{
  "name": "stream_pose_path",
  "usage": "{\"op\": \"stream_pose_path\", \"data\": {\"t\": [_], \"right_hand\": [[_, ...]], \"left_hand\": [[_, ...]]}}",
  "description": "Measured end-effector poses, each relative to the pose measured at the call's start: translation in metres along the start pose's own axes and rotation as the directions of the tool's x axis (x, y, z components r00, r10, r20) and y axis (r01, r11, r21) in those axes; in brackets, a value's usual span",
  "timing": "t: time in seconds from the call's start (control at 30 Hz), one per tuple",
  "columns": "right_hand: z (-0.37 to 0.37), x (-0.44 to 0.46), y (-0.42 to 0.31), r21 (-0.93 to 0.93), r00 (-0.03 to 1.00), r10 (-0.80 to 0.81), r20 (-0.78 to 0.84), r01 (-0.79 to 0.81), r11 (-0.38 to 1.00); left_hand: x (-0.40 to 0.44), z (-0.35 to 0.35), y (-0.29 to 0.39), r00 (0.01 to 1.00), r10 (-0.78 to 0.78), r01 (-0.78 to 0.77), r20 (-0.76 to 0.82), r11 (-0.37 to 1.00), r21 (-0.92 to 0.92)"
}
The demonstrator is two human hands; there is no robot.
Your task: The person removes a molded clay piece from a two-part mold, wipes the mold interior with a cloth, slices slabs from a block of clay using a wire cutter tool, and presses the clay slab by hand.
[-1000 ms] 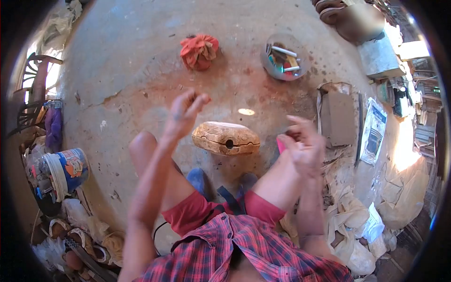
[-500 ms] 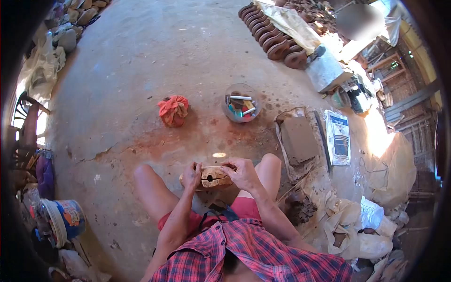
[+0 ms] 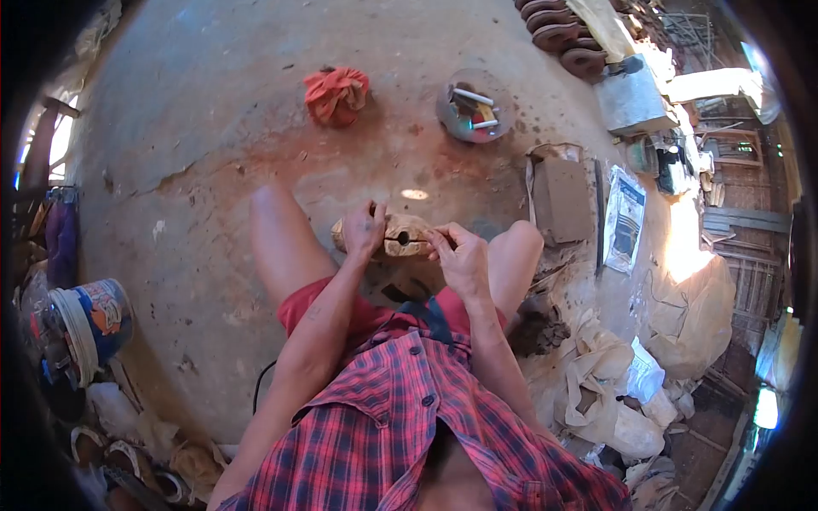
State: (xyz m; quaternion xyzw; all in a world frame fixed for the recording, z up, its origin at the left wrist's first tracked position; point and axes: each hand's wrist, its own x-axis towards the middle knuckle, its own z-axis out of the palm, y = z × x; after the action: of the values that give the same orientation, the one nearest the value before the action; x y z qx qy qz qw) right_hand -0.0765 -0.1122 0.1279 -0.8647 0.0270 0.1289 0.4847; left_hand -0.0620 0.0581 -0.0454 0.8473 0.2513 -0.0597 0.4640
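Observation:
Between my knees sits a tan, block-like mould (image 3: 402, 235) with a seam across its front and a dark round hole in the middle. At its left part is my left hand (image 3: 365, 228), its fingers curled closed; what they hold, if anything, is too small to make out. My right hand (image 3: 460, 254) is at the mould's right end, with thumb and fingers pinched together near the seam. Whatever lies in that pinch cannot be made out.
Ahead on the floor are a red cloth bundle (image 3: 336, 96) and a clear bowl (image 3: 473, 106) of tools. A brown clay slab (image 3: 569, 200) and a printed packet (image 3: 625, 220) lie right. A bucket (image 3: 92, 328) stands left, and crumpled sheets (image 3: 609, 383) lie lower right.
Over the last second both hands have come down from raised, apart positions to the mould. Since the middle frame they remain there, fingers closed, while the camera view has shifted.

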Motion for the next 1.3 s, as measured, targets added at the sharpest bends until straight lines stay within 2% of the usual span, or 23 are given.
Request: {"op": "stream_pose_path", "data": {"t": [0.03,0.07,0.1,0.13,0.23,0.3,0.33,0.4,0.5,0.63,0.7,0.83,0.9,1.03,1.1,1.23,1.3], "right_hand": [[0.005,0.0,0.01,-0.005,1.0,0.008,0.008,-0.008,1.0],[0.012,0.0,0.028,0.003,0.998,-0.067,-0.02,0.067,0.998],[0.017,-0.001,0.031,0.009,0.988,-0.144,-0.05,0.145,0.989],[0.018,-0.001,0.033,0.004,0.989,-0.144,-0.045,0.145,0.989],[0.02,-0.001,0.023,-0.022,0.999,-0.048,-0.015,0.048,0.999],[0.02,0.003,0.012,-0.096,0.983,0.181,0.042,-0.177,0.98],[0.024,0.004,0.019,-0.098,0.982,0.185,0.047,-0.18,0.979],[0.034,0.005,0.032,-0.079,0.998,-0.027,-0.054,0.023,0.997],[0.038,0.001,0.032,-0.112,0.999,-0.042,-0.03,0.039,0.993],[0.046,-0.001,0.035,-0.126,0.995,-0.096,-0.023,0.093,0.988],[0.049,-0.005,0.026,-0.05,0.992,0.099,-0.078,-0.103,0.993],[0.058,-0.003,0.036,0.023,0.98,0.164,-0.108,-0.163,0.986],[0.061,-0.002,0.045,-0.164,0.986,0.077,-0.146,-0.101,0.981],[0.069,-0.004,0.044,-0.3,0.983,-0.034,-0.181,-0.022,0.954],[0.073,-0.004,0.041,-0.377,0.966,-0.168,-0.197,0.084,0.922],[0.077,-0.005,0.04,-0.437,0.976,-0.155,-0.156,0.073,0.897],[0.076,-0.005,0.036,-0.509,0.991,-0.092,-0.093,0.033,0.86]], "left_hand": [[0.0,0.0,0.002,0.999,0.024,-0.025,-0.025,1.0,-0.013],[0.0,0.0,0.004,0.997,0.049,-0.051,-0.051,0.998,-0.027],[0.0,0.001,0.003,0.999,0.019,-0.02,-0.028,1.0,-0.023],[0.0,0.002,0.003,0.999,0.014,-0.015,-0.029,1.0,-0.027],[-0.001,0.003,0.002,0.995,0.05,-0.054,-0.083,0.997,-0.047],[-0.001,0.003,0.003,0.997,0.037,-0.041,-0.063,0.997,-0.06],[-0.002,0.002,0.004,0.998,0.03,-0.034,-0.062,0.998,-0.06],[-0.004,0.002,0.005,0.99,0.033,-0.039,-0.137,0.999,-0.037],[-0.005,0.002,0.002,0.982,0.063,-0.074,-0.18,0.996,-0.055],[-0.005,0.001,0.001,0.977,0.036,-0.047,-0.212,0.998,-0.046],[-0.006,0.0,0.004,0.979,0.026,-0.04,-0.2,0.997,-0.066],[-0.007,0.0,0.004,0.976,0.031,-0.046,-0.214,0.997,-0.064],[-0.006,0.002,0.0,0.978,0.044,-0.065,-0.204,0.993,-0.099],[-0.004,0.006,-0.005,0.972,0.068,-0.086,-0.224,0.994,-0.074],[-0.003,0.005,-0.005,0.972,0.078,-0.094,-0.223,0.994,-0.062],[-0.005,0.007,-0.006,0.965,0.084,-0.104,-0.248,0.992,-0.068],[-0.004,0.007,-0.005,0.957,0.108,-0.128,-0.269,0.99,-0.061]]}}
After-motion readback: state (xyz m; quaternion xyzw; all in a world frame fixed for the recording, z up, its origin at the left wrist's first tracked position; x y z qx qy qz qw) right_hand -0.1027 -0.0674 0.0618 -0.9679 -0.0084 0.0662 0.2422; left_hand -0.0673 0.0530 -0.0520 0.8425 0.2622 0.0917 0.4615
